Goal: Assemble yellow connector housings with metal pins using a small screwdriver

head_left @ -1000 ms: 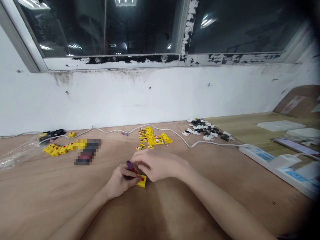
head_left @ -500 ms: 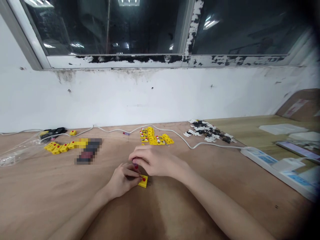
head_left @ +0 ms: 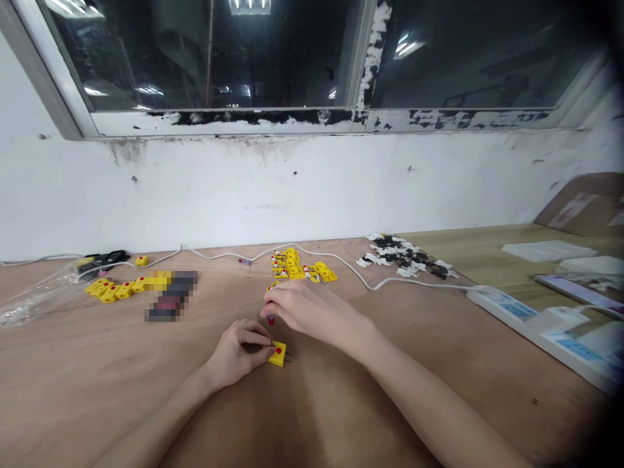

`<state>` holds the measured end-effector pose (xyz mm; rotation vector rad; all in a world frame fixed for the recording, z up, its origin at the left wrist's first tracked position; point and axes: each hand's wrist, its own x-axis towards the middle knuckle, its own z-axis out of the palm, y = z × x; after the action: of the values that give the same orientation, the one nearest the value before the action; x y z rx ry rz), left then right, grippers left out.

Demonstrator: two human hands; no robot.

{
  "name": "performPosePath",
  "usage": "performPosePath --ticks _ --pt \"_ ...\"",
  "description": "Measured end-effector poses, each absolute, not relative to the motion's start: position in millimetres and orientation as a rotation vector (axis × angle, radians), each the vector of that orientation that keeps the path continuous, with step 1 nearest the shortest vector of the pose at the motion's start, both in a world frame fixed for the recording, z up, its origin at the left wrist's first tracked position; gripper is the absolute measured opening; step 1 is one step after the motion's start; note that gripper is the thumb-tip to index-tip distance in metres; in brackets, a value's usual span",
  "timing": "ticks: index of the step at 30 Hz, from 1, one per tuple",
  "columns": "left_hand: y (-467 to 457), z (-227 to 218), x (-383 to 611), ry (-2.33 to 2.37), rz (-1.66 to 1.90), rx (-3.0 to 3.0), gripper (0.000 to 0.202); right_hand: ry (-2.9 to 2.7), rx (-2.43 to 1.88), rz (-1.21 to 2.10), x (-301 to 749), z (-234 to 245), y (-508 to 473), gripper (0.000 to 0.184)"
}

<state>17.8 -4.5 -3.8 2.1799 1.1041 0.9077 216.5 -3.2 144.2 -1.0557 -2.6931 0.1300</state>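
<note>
From the head camera, the left hand [head_left: 238, 351] grips a yellow connector [head_left: 277, 354] at its near edge, its fingers curled against the block; the connector sits on the plywood desk [head_left: 97, 377] in front of the person, with two metal pins jutting from its right side and a red dot on top. The right hand [head_left: 302, 309] is closed just above and beside it, pinching what looks like a small screwdriver [head_left: 270, 319] with a dark red handle; its tip is hidden. Farther off, a row of yellow connectors [head_left: 117, 289] lies to the left; a cluster of yellow connectors [head_left: 292, 265] lies straight ahead, some showing red and white parts; a heap of black and white pieces [head_left: 400, 257] lies to the right of it. Which of these are finished and which remain, I cannot tell.
</note>
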Motion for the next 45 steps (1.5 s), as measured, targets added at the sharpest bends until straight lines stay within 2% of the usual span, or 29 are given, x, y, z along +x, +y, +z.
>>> performPosePath --ticks 5,9,13,17,22,27,30,32,40,45 --pt "-5.8 -2.9 19.1 1.153 0.924 2.182 0.014 -2.727 -1.124 0.029 216.3 144.9 -5.7 0.022" --pt "-7.6 1.5 19.2 1.148 0.901 2.188 0.018 -2.689 -0.946 0.262 221.1 143.3 -1.0 0.015" --pt "-8.6 5.3 18.8 1.104 0.892 2.251 0.021 -2.642 -0.775 0.516 220.8 137.8 3.1 0.026" --pt "-8.9 5.4 19.2 1.121 0.876 2.278 0.023 -2.655 -0.682 0.589 214.2 132.0 2.4 0.030" --pt "-6.1 -2.7 16.5 1.090 0.904 2.214 0.013 -2.738 -0.831 0.358 216.3 136.6 -5.9 0.016" --pt "-3.9 -5.9 14.8 1.071 0.894 2.182 0.011 -2.886 -1.057 0.059 221.0 152.7 -10.0 0.025" --pt "-3.7 -4.5 16.2 1.099 0.885 2.165 0.011 -2.972 -1.123 -0.059 219.6 156.1 -3.1 0.014" --pt "-3.6 -3.6 17.2 1.094 0.890 2.164 0.011 -3.002 -1.144 -0.126 218.4 155.3 3.7 0.018" --pt "-3.7 -5.0 17.4 1.084 0.914 2.155 0.014 -3.166 -0.992 -0.336 210.8 156.6 4.7 0.026" --pt "-2.9 -6.7 17.0 1.036 0.935 2.170 0.017 -3.059 -0.729 -0.591 212.9 142.7 -4.7 0.014"
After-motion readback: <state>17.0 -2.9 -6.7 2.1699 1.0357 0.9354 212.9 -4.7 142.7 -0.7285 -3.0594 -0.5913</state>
